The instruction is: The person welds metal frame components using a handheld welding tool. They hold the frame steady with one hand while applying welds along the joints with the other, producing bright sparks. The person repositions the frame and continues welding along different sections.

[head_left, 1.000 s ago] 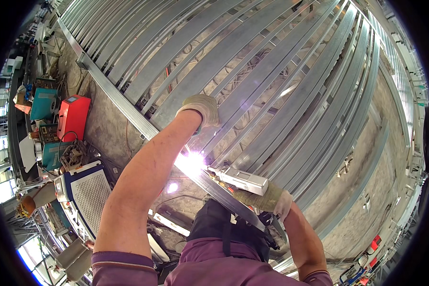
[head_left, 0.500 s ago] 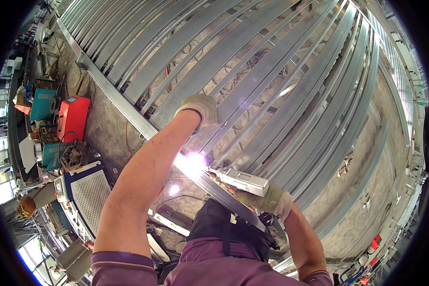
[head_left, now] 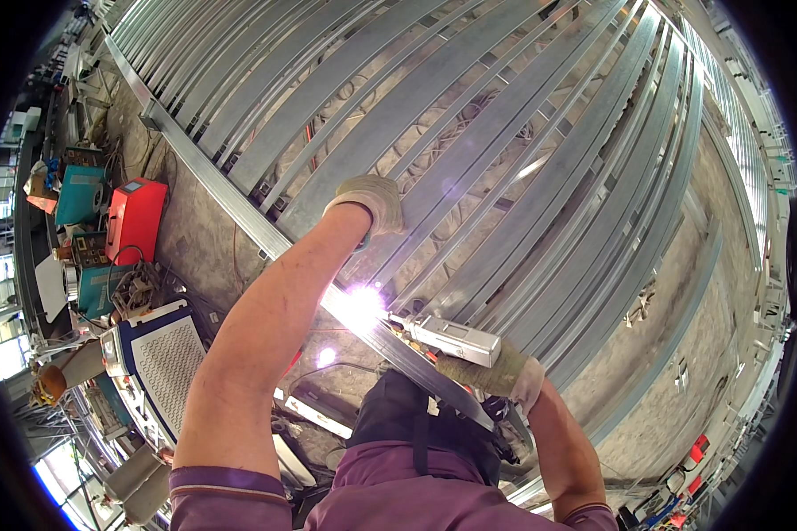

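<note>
My right hand [head_left: 496, 367], in a greenish work glove, is closed around a silver-white box-shaped welding torch [head_left: 456, 336]. The torch's tip meets a glaring white-violet weld spot [head_left: 361, 308], where a flat metal bar [head_left: 443, 195] joins the long edge rail [head_left: 239, 212] of a metal frame. Glare hides the joint itself. Farther up the same bar, my gloved left hand [head_left: 369, 199] presses down, its fingers curled at the bar's edge and partly hidden. My left forearm crosses above the rail.
Many parallel galvanised bars [head_left: 328, 80] span the frame, with cables on the concrete floor beneath. At left stand a red machine [head_left: 137, 217], teal machines [head_left: 81, 193] and a white-and-blue cabinet [head_left: 164, 358]. A loose metal strip [head_left: 682, 341] lies at right.
Both hands hold nearly the same places. The weld glare has shifted very slightly to the right, along with the torch.
</note>
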Demonstrator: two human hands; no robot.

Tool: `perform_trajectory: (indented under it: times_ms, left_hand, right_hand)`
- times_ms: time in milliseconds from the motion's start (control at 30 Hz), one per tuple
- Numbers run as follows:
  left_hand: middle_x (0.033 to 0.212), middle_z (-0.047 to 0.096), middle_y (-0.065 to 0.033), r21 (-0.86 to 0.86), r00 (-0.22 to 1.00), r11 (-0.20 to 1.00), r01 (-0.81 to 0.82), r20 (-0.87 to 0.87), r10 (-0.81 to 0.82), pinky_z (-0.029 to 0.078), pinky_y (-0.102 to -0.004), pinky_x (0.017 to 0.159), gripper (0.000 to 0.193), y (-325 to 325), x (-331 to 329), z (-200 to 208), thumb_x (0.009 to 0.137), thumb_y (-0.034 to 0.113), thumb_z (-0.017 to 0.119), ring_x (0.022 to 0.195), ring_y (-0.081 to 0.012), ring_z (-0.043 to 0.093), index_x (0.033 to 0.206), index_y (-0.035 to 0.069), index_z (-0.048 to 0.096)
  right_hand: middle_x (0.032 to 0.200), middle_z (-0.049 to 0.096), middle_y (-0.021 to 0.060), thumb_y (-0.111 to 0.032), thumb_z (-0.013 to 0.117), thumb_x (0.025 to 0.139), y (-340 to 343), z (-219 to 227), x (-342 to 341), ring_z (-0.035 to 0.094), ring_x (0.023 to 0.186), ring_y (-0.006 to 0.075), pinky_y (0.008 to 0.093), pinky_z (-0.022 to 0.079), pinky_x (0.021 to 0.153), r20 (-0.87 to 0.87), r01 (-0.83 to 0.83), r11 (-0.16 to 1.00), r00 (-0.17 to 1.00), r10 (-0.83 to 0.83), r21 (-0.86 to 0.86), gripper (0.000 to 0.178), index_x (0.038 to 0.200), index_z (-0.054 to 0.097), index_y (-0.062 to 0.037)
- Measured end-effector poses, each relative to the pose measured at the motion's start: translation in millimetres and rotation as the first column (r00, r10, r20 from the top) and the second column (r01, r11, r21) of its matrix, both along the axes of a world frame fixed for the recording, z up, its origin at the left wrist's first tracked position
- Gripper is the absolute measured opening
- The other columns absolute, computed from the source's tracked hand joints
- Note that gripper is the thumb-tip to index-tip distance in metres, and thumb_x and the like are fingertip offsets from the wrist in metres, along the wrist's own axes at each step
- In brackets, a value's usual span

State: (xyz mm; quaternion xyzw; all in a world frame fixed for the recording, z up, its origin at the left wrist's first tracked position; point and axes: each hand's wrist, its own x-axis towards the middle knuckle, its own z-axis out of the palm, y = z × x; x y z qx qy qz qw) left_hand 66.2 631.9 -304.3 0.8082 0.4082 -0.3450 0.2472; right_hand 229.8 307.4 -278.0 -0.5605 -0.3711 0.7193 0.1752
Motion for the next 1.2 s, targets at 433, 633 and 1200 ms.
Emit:
perform_trajectory:
  times_ms: [433, 633, 1200]
  left_hand:
    - [0.113, 0.083, -0.0164, -0.081, 0.791, 0.857, -0.508, 0.349, 0.502, 0.059, -0.0425, 0.095, 0.045, -10.5, -41.2, 19.8, 0.106, 0.043, 0.072, 0.107, -0.0308, 0.078, 0.124, 0.003, 0.080]
    - [0.097, 0.080, -0.0060, -0.418, -0.024, 0.364, -0.832, 0.683, 0.730, 0.052, -0.0292, 0.075, 0.029, -69.0, -175.0, -6.1, 0.103, 0.026, 0.073, 0.086, -0.0107, 0.065, 0.115, 0.000, 0.080]
    - [0.133, 0.080, -0.0170, -0.267, 0.839, 0.805, -0.529, -0.026, 0.543, 0.059, -0.0403, 0.105, 0.051, -646.6, -393.9, -147.3, 0.108, 0.045, 0.066, 0.122, -0.0309, 0.075, 0.135, 0.003, 0.077]
  right_hand:
    - [0.106, 0.083, 0.0073, -0.059, 0.082, 0.101, -27.2, 24.7, -2.6, 0.072, 0.083, 0.0160, 0.0355, 0.060, 0.077, 0.177, 0.058, 0.998, 0.983, -0.050, -0.038, 0.065, 0.146, 0.075, -0.0134]
    - [0.113, 0.084, 0.0073, -0.051, 0.087, 0.099, -41.4, 71.2, 13.3, 0.075, 0.099, 0.0146, 0.0351, 0.061, 0.088, 0.264, 0.212, 0.970, 0.948, -0.176, -0.115, 0.061, 0.140, 0.077, -0.0073]
    - [0.088, 0.072, 0.0025, -0.026, 0.081, 0.106, -100.7, 104.1, 41.7, 0.066, 0.072, 0.0116, 0.0303, 0.052, 0.061, 0.012, 0.596, 0.615, 0.714, -0.701, 0.516, 0.029, 0.125, 0.077, -0.0038]
